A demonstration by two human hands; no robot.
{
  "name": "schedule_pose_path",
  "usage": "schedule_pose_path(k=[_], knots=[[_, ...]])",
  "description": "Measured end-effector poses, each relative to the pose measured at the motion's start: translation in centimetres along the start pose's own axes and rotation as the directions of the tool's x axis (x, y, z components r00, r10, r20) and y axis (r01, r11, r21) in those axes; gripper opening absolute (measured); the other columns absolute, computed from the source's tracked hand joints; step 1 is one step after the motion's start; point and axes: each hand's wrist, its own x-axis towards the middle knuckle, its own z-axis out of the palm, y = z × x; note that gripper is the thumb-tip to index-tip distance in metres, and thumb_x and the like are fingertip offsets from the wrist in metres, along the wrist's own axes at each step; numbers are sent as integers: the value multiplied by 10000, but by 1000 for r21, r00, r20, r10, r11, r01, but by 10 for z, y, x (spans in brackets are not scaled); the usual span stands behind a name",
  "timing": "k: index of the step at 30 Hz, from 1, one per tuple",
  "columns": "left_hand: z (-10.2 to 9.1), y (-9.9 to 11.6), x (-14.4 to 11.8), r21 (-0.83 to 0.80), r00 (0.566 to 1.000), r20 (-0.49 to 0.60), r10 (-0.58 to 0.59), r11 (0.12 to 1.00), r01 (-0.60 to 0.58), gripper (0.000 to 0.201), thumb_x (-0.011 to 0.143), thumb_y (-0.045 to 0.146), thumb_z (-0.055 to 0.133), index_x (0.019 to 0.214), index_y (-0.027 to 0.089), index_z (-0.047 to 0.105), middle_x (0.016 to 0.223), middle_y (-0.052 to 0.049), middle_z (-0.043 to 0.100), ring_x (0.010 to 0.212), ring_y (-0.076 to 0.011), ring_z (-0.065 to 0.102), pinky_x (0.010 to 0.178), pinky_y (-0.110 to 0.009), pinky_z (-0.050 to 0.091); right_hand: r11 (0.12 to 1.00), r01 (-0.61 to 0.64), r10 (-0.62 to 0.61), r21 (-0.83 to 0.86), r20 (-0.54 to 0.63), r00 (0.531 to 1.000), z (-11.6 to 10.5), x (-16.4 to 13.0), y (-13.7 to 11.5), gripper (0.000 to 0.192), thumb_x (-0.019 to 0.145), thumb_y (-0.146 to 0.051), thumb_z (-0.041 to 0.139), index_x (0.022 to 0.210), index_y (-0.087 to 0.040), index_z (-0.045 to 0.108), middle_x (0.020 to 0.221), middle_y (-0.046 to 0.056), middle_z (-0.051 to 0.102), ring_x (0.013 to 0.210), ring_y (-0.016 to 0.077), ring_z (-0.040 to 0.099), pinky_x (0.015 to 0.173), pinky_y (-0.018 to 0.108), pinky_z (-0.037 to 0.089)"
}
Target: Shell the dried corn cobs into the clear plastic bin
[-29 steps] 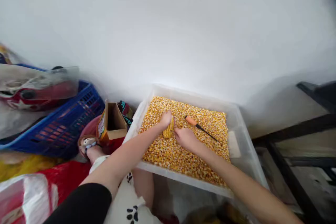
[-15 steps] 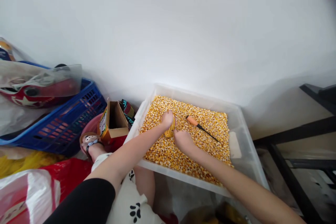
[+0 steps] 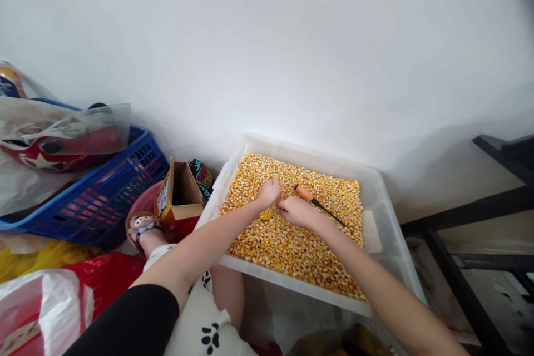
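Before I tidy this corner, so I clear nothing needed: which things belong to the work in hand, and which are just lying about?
In use:
corn cob, in the left hand, by the right hand
loose kernels
plastic tub
orange-handled tool on the kernels, probably

Lying about, seemingly:
blue basket
red helmet
cardboard box

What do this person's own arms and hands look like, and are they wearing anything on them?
The left hand and right hand are ordinary five-fingered human hands, without gloves. A plain black sleeve covers the left arm to about the elbow; the forearm beyond it is bare. The right forearm is bare as far as the picture shows. No cables show.
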Motion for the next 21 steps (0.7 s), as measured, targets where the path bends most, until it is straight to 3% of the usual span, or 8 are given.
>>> schedule_pose_path(k=[4,10,16,21], knots=[[-10,3,5,-312,980,141,-137,934,175,447,834,346,235,488,179,465,400,-34,491,393,-148,487,500,-277,425,1000,11,-11,8,4,1000,-1,-7,-4,275,840,-259,388,864,-169,647,836,77,667,712,149,591,646,231,374],[-20,14,1,-425,958,218,-187,865,266,331,802,355,369,537,181,463,405,-19,496,377,-146,481,464,-278,425,1000,-18,17,-24,-27,999,-1,-14,-9,322,871,-312,331,901,-184,625,830,80,666,714,166,600,613,243,366],[-29,21,8,-543,939,235,-253,767,342,332,801,371,371,550,177,467,404,-22,492,377,-154,495,455,-282,424,997,-68,66,-34,-59,996,-3,-18,-8,325,880,-326,315,900,-181,605,826,78,652,722,160,586,631,239,359],[-40,26,18,-664,943,201,-267,670,331,306,774,384,400,548,183,447,438,-13,505,438,-155,538,505,-279,456,979,-146,174,142,-204,963,1,-18,2,337,879,-356,308,805,-171,580,724,57,623,656,140,556,597,233,347]])
